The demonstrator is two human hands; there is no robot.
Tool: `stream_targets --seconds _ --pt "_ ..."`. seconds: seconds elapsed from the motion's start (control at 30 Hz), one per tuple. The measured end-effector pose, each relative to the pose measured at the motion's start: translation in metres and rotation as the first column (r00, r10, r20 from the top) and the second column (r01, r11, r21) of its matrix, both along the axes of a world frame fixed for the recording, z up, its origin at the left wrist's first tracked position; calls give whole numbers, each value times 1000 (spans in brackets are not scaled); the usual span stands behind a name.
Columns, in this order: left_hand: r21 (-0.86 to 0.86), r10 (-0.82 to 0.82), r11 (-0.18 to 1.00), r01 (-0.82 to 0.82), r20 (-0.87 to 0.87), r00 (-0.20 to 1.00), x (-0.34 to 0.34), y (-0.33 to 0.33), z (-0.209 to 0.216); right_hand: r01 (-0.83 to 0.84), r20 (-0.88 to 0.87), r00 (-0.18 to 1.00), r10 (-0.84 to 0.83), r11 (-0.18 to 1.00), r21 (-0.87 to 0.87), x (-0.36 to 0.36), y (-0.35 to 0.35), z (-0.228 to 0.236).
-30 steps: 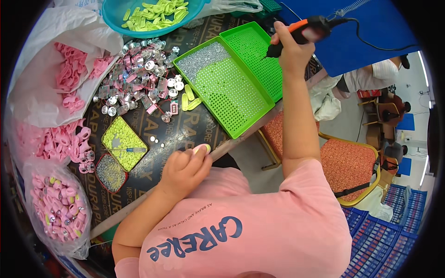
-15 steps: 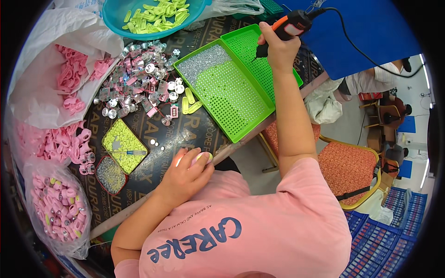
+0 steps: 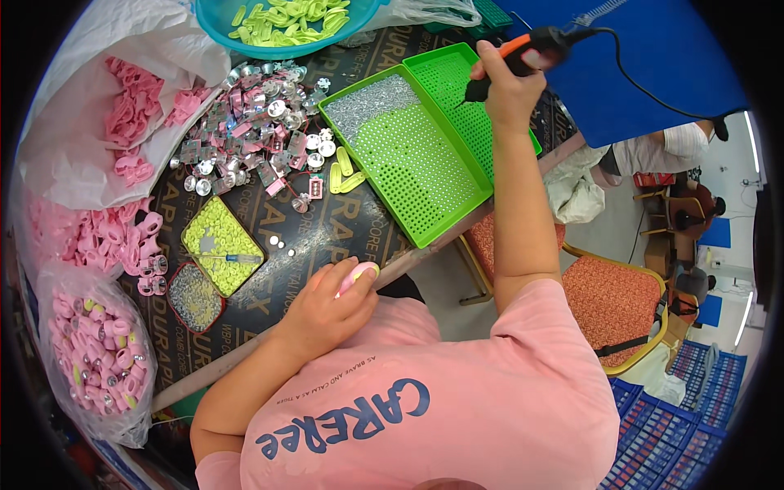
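Observation:
My left hand (image 3: 322, 310) is closed around a small pink plastic piece (image 3: 353, 279) with a yellow-green edge, near the table's front edge. Most of the piece is hidden by my fingers. Raised over the far green tray (image 3: 441, 61), my right hand (image 3: 514, 94) grips an orange and black electric screwdriver (image 3: 535, 51). Its thin tip points down and left, above that tray's perforated surface. Beside it lies the near green tray (image 3: 441, 222), perforated too, with many small silver screws (image 3: 371, 106) across its upper part.
Clear and pink lamp-like parts (image 3: 261, 122) are heaped left of the trays, beside several yellow-green strips (image 3: 343, 167). Further left are a small tray of yellow-green pieces (image 3: 214, 233), a red-rimmed dish (image 3: 196, 298) and a bag of pink pieces (image 3: 98, 351). The screwdriver's cord (image 3: 645, 90) runs right.
The view has shifted a little. The pink piece has turned in my left hand, so more of its pink side shows. My right hand still holds the screwdriver over the far tray.

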State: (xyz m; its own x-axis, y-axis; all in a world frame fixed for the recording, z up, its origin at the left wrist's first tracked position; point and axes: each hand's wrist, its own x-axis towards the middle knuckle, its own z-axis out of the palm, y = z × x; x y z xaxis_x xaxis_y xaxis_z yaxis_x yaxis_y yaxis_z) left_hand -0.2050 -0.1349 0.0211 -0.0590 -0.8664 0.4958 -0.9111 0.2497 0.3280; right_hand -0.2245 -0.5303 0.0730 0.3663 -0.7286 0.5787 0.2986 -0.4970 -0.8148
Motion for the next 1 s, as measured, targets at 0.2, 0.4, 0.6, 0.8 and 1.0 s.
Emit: stream_targets --seconds 0.2,0.4,0.6,0.8,1.0 --pt "-38 14 999 -14 -22 1000 0 0 -5 -140 152 981 124 985 102 -7 3 20" --pt "-37 27 999 -28 -22 999 -3 7 -9 -190 215 964 154 969 159 -12 24 24" --pt "-57 59 997 -60 -27 998 -3 7 -9 -603 284 792 541 766 221 -35 103 62" --pt "-66 141 989 -134 106 984 -14 2 -26 -748 149 633 760 551 370 -45 181 50" --pt "-166 184 973 -158 152 971 -13 0 -27 -718 40 626 779 555 420 -46 214 40"
